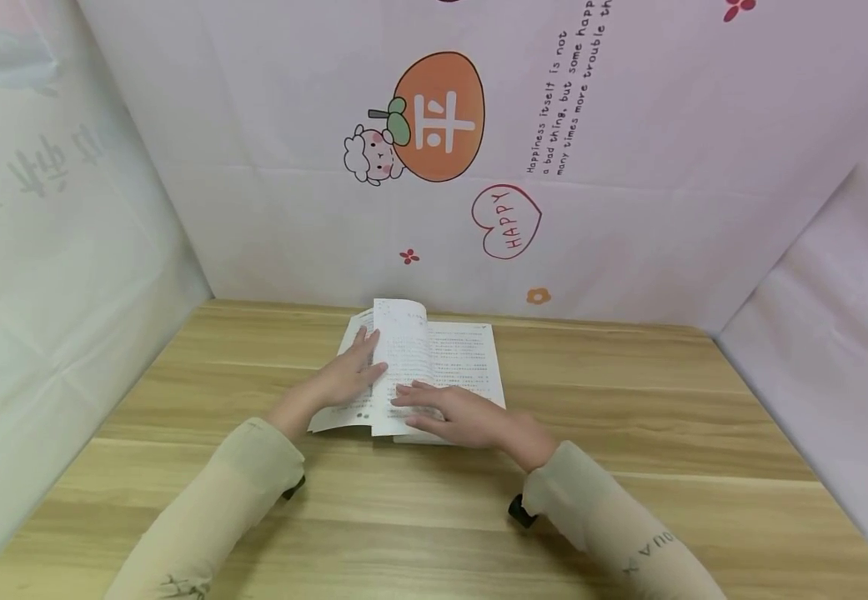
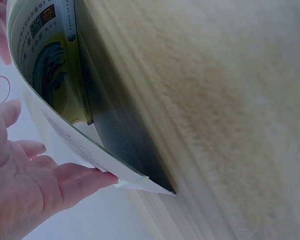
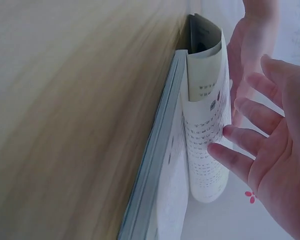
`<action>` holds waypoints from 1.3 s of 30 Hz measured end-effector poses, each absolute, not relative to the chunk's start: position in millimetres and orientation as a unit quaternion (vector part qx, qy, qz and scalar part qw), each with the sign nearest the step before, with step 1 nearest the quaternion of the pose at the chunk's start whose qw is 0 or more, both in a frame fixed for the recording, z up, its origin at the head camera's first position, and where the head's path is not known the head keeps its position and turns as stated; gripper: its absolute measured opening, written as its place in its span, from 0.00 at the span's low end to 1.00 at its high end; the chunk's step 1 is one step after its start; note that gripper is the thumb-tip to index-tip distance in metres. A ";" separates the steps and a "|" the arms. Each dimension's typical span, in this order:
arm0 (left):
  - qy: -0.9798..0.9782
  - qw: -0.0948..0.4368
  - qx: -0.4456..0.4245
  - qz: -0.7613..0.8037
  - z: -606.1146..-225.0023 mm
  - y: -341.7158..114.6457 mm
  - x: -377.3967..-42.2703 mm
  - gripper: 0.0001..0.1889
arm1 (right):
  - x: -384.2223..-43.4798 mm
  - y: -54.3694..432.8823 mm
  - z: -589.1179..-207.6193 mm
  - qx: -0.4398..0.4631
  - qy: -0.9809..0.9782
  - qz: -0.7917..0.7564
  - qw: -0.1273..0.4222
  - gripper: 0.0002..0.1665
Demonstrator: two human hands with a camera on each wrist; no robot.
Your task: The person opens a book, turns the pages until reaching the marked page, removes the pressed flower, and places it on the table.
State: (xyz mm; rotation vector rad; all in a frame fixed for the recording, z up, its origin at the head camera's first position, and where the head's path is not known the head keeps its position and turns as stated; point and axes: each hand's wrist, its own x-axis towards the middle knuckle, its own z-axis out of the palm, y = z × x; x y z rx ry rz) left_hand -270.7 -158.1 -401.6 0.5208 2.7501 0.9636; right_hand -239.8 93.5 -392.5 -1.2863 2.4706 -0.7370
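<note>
An open book (image 1: pixel 467 354) with printed pages lies near the table's back edge. A page (image 1: pixel 401 333) stands partly lifted and curved over the left side. My left hand (image 1: pixel 343 379) rests on the left pages with fingers extended, the thumb close to the lifted page's edge. In the left wrist view, its fingertips touch the outside of a bowed sheet, and a colourful printed cover (image 2: pixel 50 70) shows underneath. My right hand (image 1: pixel 456 412) is over the lower right page with fingers spread, its fingertips at the curved page (image 3: pixel 202 145) in the right wrist view.
The wood-grain table (image 1: pixel 403 517) extends around the book on both sides and in front. A white printed backdrop (image 1: pixel 291 233) rises right behind the table, with further white sheets at left and right. A dark wrist device (image 1: pixel 521 511) sits under the right cuff.
</note>
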 end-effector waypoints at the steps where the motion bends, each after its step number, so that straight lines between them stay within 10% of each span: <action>1: 0.925 0.090 0.176 0.324 -401.6 -158.3 -270.8 0.37 | -239.6 91.7 -391.6 -0.444 0.851 -0.251 0.129 0.25; 39: 0.948 0.142 0.167 0.230 -398.3 -159.6 -273.1 0.31 | -235.5 89.4 -388.9 -0.453 0.851 -0.237 0.118 0.23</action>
